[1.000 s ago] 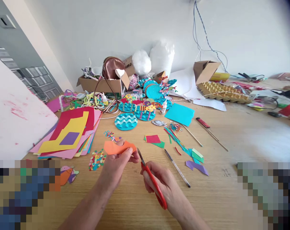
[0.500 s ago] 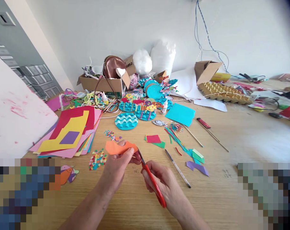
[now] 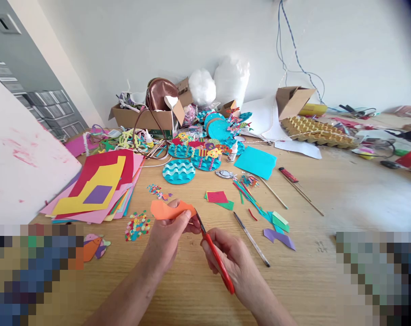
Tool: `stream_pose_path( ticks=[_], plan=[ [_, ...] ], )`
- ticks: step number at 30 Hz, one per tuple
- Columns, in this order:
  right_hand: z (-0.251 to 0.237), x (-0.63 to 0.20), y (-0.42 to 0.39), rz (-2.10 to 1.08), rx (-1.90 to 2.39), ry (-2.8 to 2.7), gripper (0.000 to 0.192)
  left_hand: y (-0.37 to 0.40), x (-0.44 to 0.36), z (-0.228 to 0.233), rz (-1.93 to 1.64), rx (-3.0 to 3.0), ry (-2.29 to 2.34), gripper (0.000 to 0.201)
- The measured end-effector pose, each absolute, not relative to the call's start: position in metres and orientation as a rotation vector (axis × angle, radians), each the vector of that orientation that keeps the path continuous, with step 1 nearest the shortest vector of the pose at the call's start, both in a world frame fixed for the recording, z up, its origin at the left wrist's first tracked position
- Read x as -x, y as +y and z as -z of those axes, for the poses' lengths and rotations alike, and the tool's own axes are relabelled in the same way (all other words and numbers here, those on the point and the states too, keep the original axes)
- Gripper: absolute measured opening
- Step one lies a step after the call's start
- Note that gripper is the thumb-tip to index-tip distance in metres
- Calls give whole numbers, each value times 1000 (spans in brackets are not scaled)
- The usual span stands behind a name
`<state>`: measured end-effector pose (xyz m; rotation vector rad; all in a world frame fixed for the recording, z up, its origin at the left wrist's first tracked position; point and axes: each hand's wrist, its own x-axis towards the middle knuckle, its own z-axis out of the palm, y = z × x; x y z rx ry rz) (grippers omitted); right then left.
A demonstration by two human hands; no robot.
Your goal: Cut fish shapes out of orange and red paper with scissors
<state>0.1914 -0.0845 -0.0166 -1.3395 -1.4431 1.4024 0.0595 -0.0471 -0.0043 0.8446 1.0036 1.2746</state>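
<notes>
Pinching an orange paper piece [image 3: 168, 210] between thumb and fingers, the left hand [image 3: 166, 235] holds it just above the counter [image 3: 327, 199], low and centre in the view. The right hand [image 3: 227, 256] is closed through the handles of the red scissors [image 3: 215, 253], whose blades point toward 11 o'clock and meet the paper's right edge. The blade tips sit very close to the left thumb, so a hasty snip could likely nick it. The paper is held only at one side and looks floppy; it may buckle between the blades and tear or wander off the intended line. Offcuts could drop among the confetti dots [image 3: 138, 225] at 9 o'clock of the hands and be hard to find. A pencil [image 3: 251, 238] at 3 o'clock lies near the right wrist and could be knocked rolling.
</notes>
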Motion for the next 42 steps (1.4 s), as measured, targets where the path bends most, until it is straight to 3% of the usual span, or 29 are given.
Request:
stream_pose_path(
  ticks=[28, 42],
  plan=[
    [18, -195, -89, -1235, 1405, -1589, 32, -53, -59, 8, -1225, -848, 1026, 7],
    [17, -189, -78, -1581, 1177, -1206, 29, -58, -51, 26, -1293, -1021, 1151, 9]
  ],
)
